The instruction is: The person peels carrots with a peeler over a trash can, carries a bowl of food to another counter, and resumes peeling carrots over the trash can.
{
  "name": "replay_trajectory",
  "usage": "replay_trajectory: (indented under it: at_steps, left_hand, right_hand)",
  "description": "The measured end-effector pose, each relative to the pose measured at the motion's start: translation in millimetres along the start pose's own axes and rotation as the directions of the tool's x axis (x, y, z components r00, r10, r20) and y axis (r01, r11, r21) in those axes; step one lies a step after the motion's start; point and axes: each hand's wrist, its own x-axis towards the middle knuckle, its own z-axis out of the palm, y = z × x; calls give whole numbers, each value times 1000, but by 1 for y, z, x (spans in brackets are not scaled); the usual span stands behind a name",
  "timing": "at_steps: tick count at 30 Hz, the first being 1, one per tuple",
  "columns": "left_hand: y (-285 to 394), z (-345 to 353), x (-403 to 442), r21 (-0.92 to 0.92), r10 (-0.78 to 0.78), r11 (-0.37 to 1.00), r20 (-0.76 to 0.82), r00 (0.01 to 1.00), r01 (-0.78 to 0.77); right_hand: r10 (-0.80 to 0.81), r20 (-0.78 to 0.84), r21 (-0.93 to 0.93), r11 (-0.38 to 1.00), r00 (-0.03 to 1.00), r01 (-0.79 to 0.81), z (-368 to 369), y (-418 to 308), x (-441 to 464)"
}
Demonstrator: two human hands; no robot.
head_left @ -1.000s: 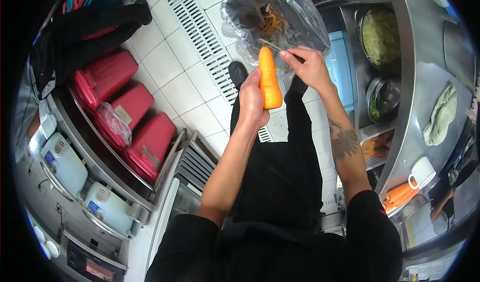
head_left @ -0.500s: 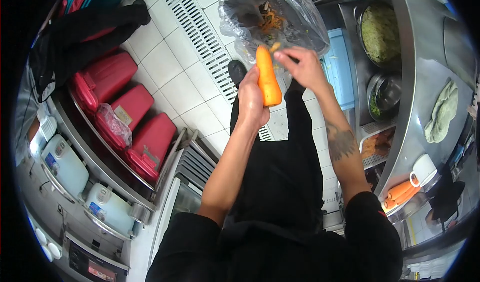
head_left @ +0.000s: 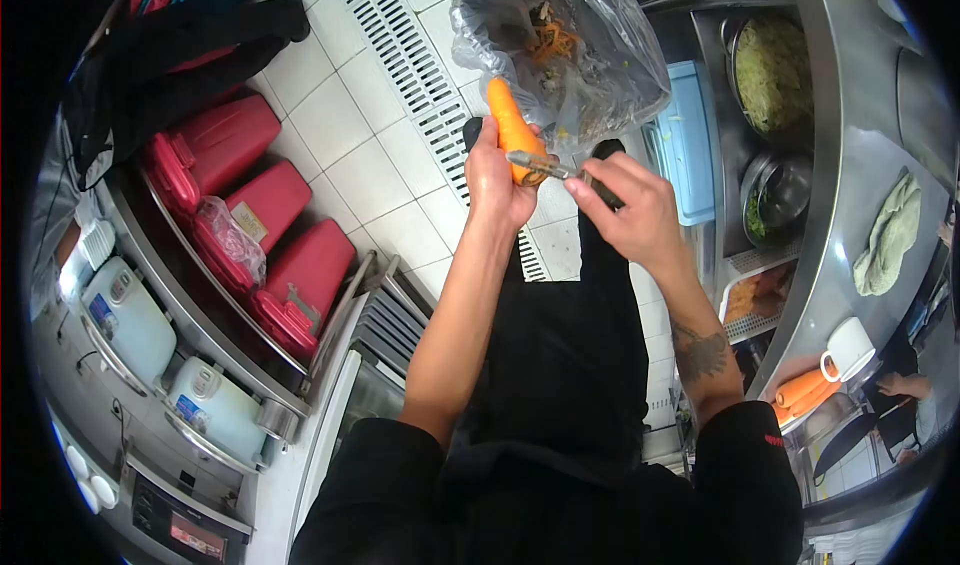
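The left hand [head_left: 495, 187] wraps its grip round a carrot [head_left: 511, 118]; the right hand [head_left: 640, 213], angled inward, clasps a peeler [head_left: 556, 169].

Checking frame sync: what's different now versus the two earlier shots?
The right hand has brought the peeler from near the carrot's tip back toward the wearer, to its thick end. The carrot now tilts further left at the tip. Nothing was let go: the left hand still holds the carrot, the right the peeler. The white mug stayed put.
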Motion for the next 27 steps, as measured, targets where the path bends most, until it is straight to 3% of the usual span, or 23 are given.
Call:
replay_trajectory:
  at_steps: [6,12,14,17,20,24,27]
  left_hand:
    - [-3,3,-4,-44,39,998,43,998,-37]
    - [-5,1,-5,109,96,989,14,995,-97]
    - [-4,0,-6,115,87,989,10,996,-88]
    - [2,0,-11,142,91,985,69,993,-101]
    - [4,1,-15,205,69,975,85,994,-85]
    - [-7,-3,-26,282,-38,960,106,994,6]
    - [-5,-10,-22,240,4,970,136,991,-37]
  right_hand:
    - [-31,-32,-43,999,999,30,3,1,-1]
    - [-60,11,133,989,998,58,14,16,12]
    - [28,101,233,971,995,-51,15,16,19]
    - [17,100,296,954,995,-46,13,10,20]
    - [1,161,302,952,987,-50,11,13,19]
    - [44,120,364,928,992,-85,26,42,28]
    - [9,203,369,926,979,-85,40,54,42]
